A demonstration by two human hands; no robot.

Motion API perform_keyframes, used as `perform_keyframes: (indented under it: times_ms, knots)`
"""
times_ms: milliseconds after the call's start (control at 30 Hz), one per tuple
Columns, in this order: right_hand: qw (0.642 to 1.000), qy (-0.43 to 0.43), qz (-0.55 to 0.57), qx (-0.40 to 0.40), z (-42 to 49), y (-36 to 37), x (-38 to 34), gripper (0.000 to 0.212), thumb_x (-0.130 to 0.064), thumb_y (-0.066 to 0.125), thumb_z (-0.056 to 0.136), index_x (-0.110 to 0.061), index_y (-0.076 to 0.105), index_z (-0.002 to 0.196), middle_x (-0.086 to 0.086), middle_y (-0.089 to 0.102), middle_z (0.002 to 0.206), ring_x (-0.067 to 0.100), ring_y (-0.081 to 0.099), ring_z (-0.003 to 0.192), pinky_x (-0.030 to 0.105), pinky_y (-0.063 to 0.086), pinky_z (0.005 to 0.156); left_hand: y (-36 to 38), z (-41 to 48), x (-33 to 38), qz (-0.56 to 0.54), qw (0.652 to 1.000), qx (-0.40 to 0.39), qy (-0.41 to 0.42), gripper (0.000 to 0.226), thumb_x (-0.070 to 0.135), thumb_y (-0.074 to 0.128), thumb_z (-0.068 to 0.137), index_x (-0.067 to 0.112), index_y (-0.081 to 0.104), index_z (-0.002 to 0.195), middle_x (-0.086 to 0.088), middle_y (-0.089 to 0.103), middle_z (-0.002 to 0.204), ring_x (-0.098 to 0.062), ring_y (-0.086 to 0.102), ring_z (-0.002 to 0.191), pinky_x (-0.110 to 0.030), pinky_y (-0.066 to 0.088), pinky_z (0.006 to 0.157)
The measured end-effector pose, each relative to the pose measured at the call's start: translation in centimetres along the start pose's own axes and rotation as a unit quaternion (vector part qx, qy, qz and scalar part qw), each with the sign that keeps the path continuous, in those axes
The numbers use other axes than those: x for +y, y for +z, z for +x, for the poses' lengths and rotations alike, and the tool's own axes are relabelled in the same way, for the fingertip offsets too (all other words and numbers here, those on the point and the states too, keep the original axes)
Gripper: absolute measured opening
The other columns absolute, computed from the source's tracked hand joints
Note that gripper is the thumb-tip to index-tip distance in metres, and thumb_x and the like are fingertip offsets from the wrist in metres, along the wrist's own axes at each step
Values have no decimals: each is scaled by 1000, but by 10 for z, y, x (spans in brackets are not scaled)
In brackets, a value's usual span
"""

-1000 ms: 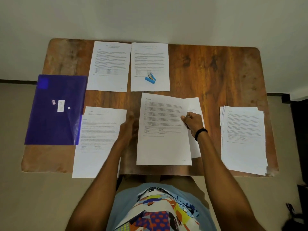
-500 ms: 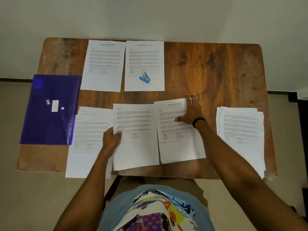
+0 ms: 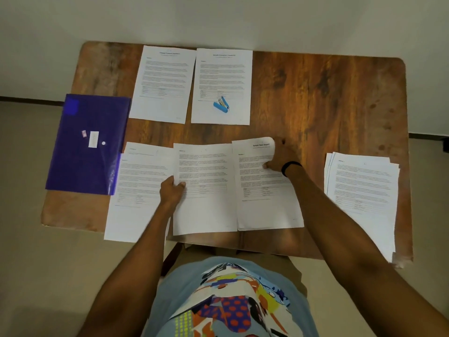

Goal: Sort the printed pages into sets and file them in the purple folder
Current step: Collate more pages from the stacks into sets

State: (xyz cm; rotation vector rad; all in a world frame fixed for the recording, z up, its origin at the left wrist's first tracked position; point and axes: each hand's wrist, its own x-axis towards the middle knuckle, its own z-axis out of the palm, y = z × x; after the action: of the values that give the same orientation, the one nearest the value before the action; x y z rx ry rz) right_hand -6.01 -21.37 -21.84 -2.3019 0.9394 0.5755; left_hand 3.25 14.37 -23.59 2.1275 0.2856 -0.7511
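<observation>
Your left hand [image 3: 172, 190] pinches the middle page [image 3: 206, 203] at its left edge, your right hand [image 3: 279, 159] curls the title page [image 3: 264, 190] corner, and the purple folder [image 3: 90, 152] lies well left of both; the sheets look thin and floppy, so grip along the edges.

Plain room, likely home or small office: wooden table [image 3: 315, 93] against bare pale wall [image 3: 218, 18], dark skirting [image 3: 29, 99], beige floor [image 3: 36, 263]. Printed pages [image 3: 362, 190], purple folder [image 3: 90, 161], blue stapler [image 3: 221, 106] on table.
</observation>
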Motion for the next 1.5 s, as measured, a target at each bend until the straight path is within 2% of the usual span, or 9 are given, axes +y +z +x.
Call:
perform_keyframes:
  times_ms: [133, 267, 433, 533, 667, 800, 1000, 1367, 1500]
  knots:
    - [997, -1, 78, -20, 6, -10, 14, 68, -6, 79, 72, -15, 50, 133, 13, 51, 135, 32, 53, 118, 38, 49, 89, -1, 0, 1, -1, 1000, -3, -3, 25, 12, 63, 96, 7, 64, 121, -8, 68, 121, -24, 64, 104, -34, 53, 91]
    - [981, -9, 156, -111, 0, -32, 32, 68, 0, 77, 71, -17, 54, 132, 10, 61, 127, 32, 58, 117, 44, 50, 95, -3, 3, -2, -6, 1000, -7, -4, 25, 13, 63, 96, 10, 66, 121, -6, 69, 120, -25, 66, 105, -40, 54, 95]
    - [869, 40, 373, -323, -22, -62, 54, 78, 8, 80, 63, -14, 56, 133, 18, 65, 129, 39, 63, 119, 57, 51, 99, -2, 0, 3, -2, 1000, -19, 4, 25, 11, 61, 97, 8, 64, 122, -4, 67, 117, -17, 63, 98, -22, 51, 75]
    - [807, 18, 429, -405, -35, -77, 51, 89, 5, 90, 57, -5, 53, 137, 23, 60, 134, 43, 59, 122, 53, 56, 92, 1, -1, 7, 7, 999, -36, 9, 28, 12, 61, 97, 7, 63, 125, -5, 66, 121, -21, 63, 106, -26, 49, 87]
    - [770, -6, 461, -441, -42, -70, 17, 71, 9, 86, 63, -4, 60, 128, 23, 63, 128, 40, 63, 117, 48, 59, 86, 8, -4, 15, 3, 997, -74, 9, 32, 16, 59, 99, 10, 61, 131, -2, 64, 122, -20, 61, 107, -30, 48, 90]
    - [853, 22, 372, -366, -33, -36, -36, 50, 14, 68, 80, -10, 58, 123, 15, 69, 119, 34, 67, 111, 47, 60, 86, 17, -6, 21, -3, 994, -104, -19, 37, 30, 50, 104, 12, 57, 135, -9, 62, 131, -30, 62, 116, -35, 49, 95]
    - [952, 14, 239, -188, -25, 18, -97, 49, 6, 69, 80, -11, 57, 125, 7, 61, 116, 25, 59, 107, 38, 51, 88, 15, -15, 25, -62, 988, -125, -60, 33, 50, 43, 102, 27, 61, 116, 6, 68, 104, -16, 68, 83, -22, 50, 61]
    - [967, 4, 252, -41, -17, 59, -99, 73, -9, 76, 83, -19, 36, 143, 5, 55, 122, 22, 58, 112, 32, 51, 83, 20, -19, 19, -56, 987, -149, 3, 35, 21, 53, 102, 11, 53, 135, 1, 61, 121, -17, 63, 104, -15, 53, 70]
    - [956, 58, 265, 114, -23, 61, -76, 94, -46, 83, 76, -18, 28, 148, 11, 47, 143, 29, 52, 125, 47, 51, 100, 15, -18, 11, -72, 989, -129, -1, 35, 28, 59, 99, 17, 58, 132, -4, 66, 125, -28, 66, 110, -38, 57, 91]
